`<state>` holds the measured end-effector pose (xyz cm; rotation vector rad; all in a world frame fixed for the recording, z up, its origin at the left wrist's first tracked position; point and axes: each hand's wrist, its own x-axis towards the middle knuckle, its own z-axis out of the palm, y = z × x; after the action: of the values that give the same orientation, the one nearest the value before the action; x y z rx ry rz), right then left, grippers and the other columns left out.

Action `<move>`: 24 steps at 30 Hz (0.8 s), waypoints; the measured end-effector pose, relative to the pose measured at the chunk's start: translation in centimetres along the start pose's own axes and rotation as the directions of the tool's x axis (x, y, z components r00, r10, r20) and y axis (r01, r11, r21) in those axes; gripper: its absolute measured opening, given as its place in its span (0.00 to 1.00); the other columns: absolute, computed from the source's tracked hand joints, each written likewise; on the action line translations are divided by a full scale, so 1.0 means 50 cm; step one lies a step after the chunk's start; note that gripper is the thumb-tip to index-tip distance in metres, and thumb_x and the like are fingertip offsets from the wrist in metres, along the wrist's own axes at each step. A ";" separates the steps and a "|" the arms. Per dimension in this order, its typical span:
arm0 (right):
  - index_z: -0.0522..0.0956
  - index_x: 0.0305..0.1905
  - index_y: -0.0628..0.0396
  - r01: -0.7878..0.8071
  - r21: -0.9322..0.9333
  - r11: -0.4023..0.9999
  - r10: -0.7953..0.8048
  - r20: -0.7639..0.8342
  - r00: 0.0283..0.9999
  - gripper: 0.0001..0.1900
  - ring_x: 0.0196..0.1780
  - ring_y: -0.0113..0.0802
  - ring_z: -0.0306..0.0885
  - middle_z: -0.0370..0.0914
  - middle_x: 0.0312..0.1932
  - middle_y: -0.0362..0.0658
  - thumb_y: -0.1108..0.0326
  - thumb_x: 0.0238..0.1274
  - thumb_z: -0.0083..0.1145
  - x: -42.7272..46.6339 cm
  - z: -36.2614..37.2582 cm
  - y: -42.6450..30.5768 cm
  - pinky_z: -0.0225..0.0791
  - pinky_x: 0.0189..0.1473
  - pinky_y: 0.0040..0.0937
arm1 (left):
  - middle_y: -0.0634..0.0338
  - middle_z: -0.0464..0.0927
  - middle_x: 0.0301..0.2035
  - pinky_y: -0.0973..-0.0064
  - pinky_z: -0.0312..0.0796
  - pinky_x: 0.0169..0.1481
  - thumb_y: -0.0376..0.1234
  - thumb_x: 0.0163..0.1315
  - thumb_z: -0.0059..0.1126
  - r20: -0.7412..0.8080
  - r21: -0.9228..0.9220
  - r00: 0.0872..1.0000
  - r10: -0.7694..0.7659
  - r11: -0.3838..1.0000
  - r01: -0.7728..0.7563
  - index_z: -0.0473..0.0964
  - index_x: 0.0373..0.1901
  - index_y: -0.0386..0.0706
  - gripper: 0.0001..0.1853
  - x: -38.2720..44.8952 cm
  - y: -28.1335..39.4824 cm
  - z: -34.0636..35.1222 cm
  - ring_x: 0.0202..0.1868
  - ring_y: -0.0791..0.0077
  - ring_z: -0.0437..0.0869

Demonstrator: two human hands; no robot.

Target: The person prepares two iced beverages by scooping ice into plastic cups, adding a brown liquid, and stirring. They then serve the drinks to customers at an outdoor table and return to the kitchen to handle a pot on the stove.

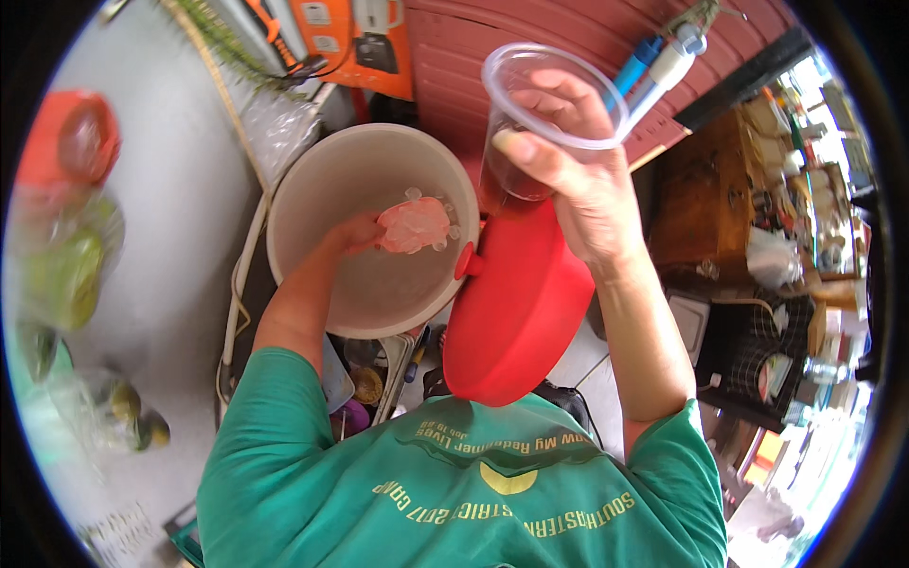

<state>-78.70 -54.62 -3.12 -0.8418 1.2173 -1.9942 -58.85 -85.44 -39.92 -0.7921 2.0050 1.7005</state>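
Observation:
My left hand [360, 233] is down inside a large pale plastic bucket [312, 163], closed on a small red plastic scoop [383, 226]. Pieces of ice [417, 228] fill the scoop, and a few lie around its edge. Up to the right, my right hand [568, 142] grips a clear plastic cup [518, 99]; the cup's lower part looks dark reddish. A red round lid [511, 305] with a knob stands tilted against the bucket's right side, below my right hand.
Plastic bags with green and red contents [67, 263] are at the far left. A red panel [454, 64] rises behind the bucket. Blue and white tubular objects [653, 71] hang at upper right. A wooden cabinet [699, 206] and cluttered shelves stand right. Small containers [366, 383] sit below the bucket.

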 end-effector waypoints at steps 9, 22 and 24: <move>0.72 0.66 0.62 -0.137 -0.245 0.960 0.179 0.156 0.971 0.45 0.61 0.35 0.81 0.75 0.57 0.47 0.67 0.42 0.91 0.050 0.035 0.077 0.79 0.63 0.35 | 0.60 0.88 0.43 0.70 0.80 0.46 0.36 0.75 0.59 -0.279 0.092 0.952 0.126 0.990 -0.104 0.84 0.59 0.41 0.16 -0.316 0.151 -0.030 0.39 0.73 0.85; 0.70 0.73 0.58 -0.123 -0.664 0.738 0.433 0.326 0.841 0.53 0.76 0.45 0.70 0.73 0.71 0.48 0.68 0.36 0.89 0.088 0.055 0.132 0.69 0.75 0.42 | 0.63 0.83 0.31 0.77 0.70 0.31 0.27 0.71 0.53 -0.548 -0.091 0.828 0.119 0.975 -0.201 0.84 0.42 0.38 0.09 -0.652 0.367 -0.040 0.28 0.81 0.79; 0.71 0.73 0.57 -0.063 -0.721 0.690 0.456 0.366 0.811 0.52 0.77 0.47 0.69 0.74 0.72 0.48 0.67 0.35 0.89 0.090 0.068 0.144 0.69 0.75 0.43 | 0.63 0.83 0.30 0.77 0.71 0.30 0.28 0.72 0.53 -0.533 -0.048 0.839 0.109 0.986 -0.158 0.84 0.41 0.38 0.09 -0.670 0.390 -0.039 0.27 0.80 0.80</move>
<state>-77.24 -62.47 -7.61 -1.3537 1.6285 -0.9203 -45.75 -79.78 -3.84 -1.3001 2.3984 1.8011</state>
